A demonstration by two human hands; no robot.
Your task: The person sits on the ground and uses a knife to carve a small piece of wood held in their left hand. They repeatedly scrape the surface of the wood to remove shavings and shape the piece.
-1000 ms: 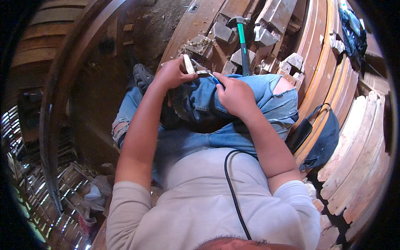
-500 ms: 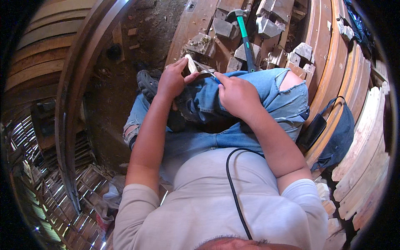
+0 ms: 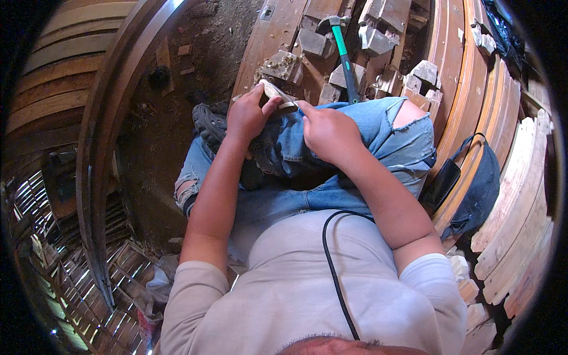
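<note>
1. Two hands in view, both the person's own, meeting just above frame centre over a raised knee in torn blue jeans [image 3: 378, 127].
2. Left hand [image 3: 247, 117]: fingers curled round one small pale wood piece [image 3: 273, 92], thumb on its near side, holding it up off the knee.
3. Right hand [image 3: 329, 131]: fingers closed tight on a thin blue-tipped tool [image 3: 297, 106], only the tip shows past the knuckles; cannot tell what kind of tool. The tip meets the right end of the wood piece.
4. Wood piece: one, light cream, short and flat-sided, rounded at the upper end, mostly hidden by the left fingers.
5. One hammer [image 3: 342, 50], green handle, steel head, lying at top centre among the blocks.
6. Rough grey-brown wood blocks [image 3: 283, 65]: about ten, scattered at top centre to upper right, several partly hidden.
7. One dark sandal [image 3: 208, 121] on a foot, left of the left hand, on the dirt floor [image 3: 177, 106].
8. One black cable [image 3: 331, 272] running down the pale shirt at lower centre.
9. One dark bag [image 3: 482, 189] at right with one black flat device [image 3: 441, 184] beside it.
10. Curved wooden planks [image 3: 515, 201] stacked along the right edge; exact count unclear.
</note>
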